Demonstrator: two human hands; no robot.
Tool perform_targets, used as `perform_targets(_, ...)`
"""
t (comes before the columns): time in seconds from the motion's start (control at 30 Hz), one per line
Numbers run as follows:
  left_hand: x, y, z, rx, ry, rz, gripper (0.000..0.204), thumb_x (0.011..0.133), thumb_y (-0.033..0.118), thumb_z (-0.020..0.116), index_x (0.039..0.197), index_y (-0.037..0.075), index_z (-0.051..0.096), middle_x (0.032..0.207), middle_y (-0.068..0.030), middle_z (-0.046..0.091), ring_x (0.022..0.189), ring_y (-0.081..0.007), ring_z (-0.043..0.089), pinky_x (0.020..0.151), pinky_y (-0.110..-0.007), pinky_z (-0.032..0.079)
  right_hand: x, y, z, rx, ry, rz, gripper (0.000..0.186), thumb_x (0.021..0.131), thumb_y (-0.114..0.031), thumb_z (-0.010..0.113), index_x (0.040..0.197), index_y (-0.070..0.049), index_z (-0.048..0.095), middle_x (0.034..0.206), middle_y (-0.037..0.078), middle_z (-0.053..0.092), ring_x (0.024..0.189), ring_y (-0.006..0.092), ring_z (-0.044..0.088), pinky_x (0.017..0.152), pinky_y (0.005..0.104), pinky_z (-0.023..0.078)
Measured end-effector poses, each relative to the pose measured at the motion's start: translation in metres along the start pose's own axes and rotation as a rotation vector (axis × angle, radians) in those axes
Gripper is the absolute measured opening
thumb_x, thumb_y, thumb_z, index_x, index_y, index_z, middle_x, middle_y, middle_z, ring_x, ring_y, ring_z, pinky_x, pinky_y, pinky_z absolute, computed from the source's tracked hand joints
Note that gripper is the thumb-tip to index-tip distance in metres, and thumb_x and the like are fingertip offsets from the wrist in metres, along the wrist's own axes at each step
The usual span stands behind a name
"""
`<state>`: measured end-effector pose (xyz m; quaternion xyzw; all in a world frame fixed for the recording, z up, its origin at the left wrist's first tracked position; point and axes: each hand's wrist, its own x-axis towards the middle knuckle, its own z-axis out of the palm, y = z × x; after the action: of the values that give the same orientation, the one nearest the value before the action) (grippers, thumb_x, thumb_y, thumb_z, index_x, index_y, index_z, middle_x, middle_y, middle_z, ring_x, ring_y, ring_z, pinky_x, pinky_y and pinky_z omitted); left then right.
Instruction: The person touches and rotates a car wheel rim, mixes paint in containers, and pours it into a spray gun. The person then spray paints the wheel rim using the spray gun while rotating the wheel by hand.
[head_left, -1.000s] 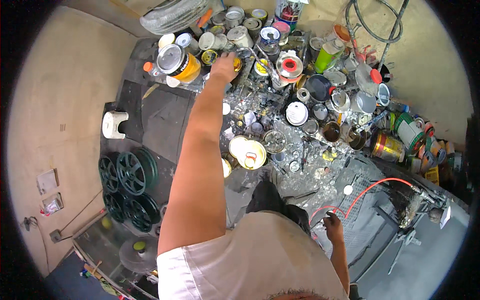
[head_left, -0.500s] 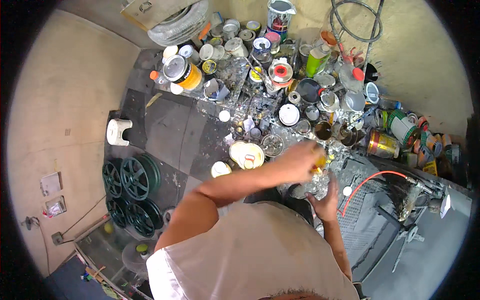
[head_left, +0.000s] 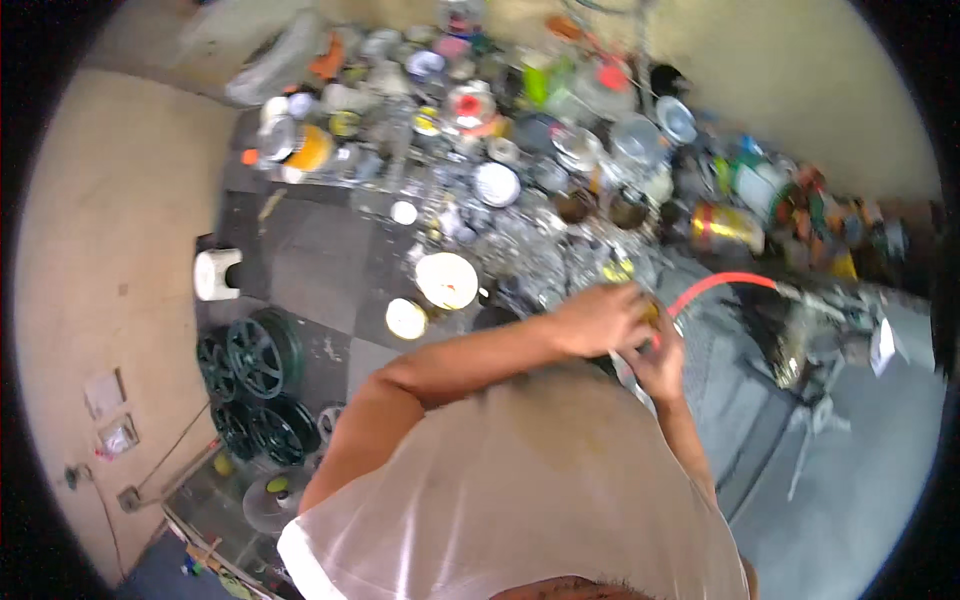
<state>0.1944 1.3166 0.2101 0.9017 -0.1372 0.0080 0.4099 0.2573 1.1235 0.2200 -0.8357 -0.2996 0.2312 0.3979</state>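
Note:
My left hand reaches across in front of my body, its fingers closed around a small yellow-orange object that is mostly hidden. A bit of red shows between the two hands; blur hides its kind. My right hand meets the left one there, fingers bent in against it; what they grip, if anything, is hidden. Just beyond the hands a yellow patch lies on the paint-spattered work area. Nearer my left forearm are a round pale lid or can top and a smaller pale round container.
Paint cans and cups crowd the far side, among them a white-lidded can and a gold tin. A red hose curves at right beside a spray gun. Dark green wheels and a white stool stand left.
My hands, apart before, have come together, the left moving down and right to the right hand with the yellow-orange object. The whole view has shifted and blurred.

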Motion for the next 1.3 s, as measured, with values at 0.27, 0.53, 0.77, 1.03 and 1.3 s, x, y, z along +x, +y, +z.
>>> perform_targets(0.27, 0.022, -0.019, 0.024, -0.6, 0.461, -0.487, 0.019, 0.105, 0.022, 0.057, 0.11, 0.004, 0.06, 0.106, -0.0111, 0.066, 0.095, -0.0211, 0.067, 0.079, -0.04, 0.056, 0.041, 0.046, -0.05, -0.128, -0.048, -0.154, 0.084, 0.063, -0.017, 0.095, 0.136, -0.001, 0.054, 0.133, 0.021, 0.059, 0.126, 0.0402, 0.056, 0.105, 0.0452, 0.048)
perform_targets(0.53, -0.016, -0.021, 0.075, -1.259, 1.093, -0.888, 0.019, 0.109, 0.023, 0.052, 0.103, 0.008, 0.063, 0.098, -0.0007, 0.066, 0.092, -0.0118, 0.063, 0.08, -0.032, 0.053, 0.133, 0.108, -0.079, -0.436, -0.087, -0.261, 0.083, 0.065, -0.016, 0.091, 0.137, -0.001, 0.055, 0.135, 0.02, 0.058, 0.123, 0.0397, 0.058, 0.105, 0.0438, 0.048)
perform_targets(0.77, -0.074, -0.003, 0.142, -1.343, 1.208, -0.914, 0.018, 0.107, 0.025, 0.055, 0.105, 0.009, 0.064, 0.097, 0.0006, 0.067, 0.085, -0.0116, 0.062, 0.082, -0.031, 0.052, 0.194, 0.12, -0.07, -0.69, -0.2, -0.392, 0.076, 0.068, -0.018, 0.088, 0.134, -0.002, 0.055, 0.13, 0.02, 0.061, 0.115, 0.0403, 0.062, 0.099, 0.0475, 0.051)
perform_targets(1.03, -0.105, 0.014, 0.169, -1.422, 1.367, -0.993, 0.019, 0.108, 0.025, 0.054, 0.107, 0.009, 0.065, 0.096, -0.0006, 0.068, 0.084, -0.011, 0.062, 0.078, -0.03, 0.051, 0.217, 0.108, -0.046, -0.91, -0.282, -0.404, 0.078, 0.069, -0.024, 0.09, 0.136, -0.007, 0.054, 0.132, 0.015, 0.06, 0.117, 0.038, 0.063, 0.099, 0.0516, 0.05)
perform_targets(1.3, -0.117, 0.004, 0.146, -1.368, 1.366, -0.964, 0.019, 0.107, 0.023, 0.054, 0.108, 0.008, 0.065, 0.095, -0.0005, 0.067, 0.086, -0.0096, 0.059, 0.079, -0.028, 0.048, 0.214, 0.107, -0.04, -0.746, -0.168, -0.337, 0.076, 0.069, -0.025, 0.091, 0.133, -0.003, 0.056, 0.13, 0.018, 0.062, 0.12, 0.0368, 0.062, 0.1, 0.048, 0.05)
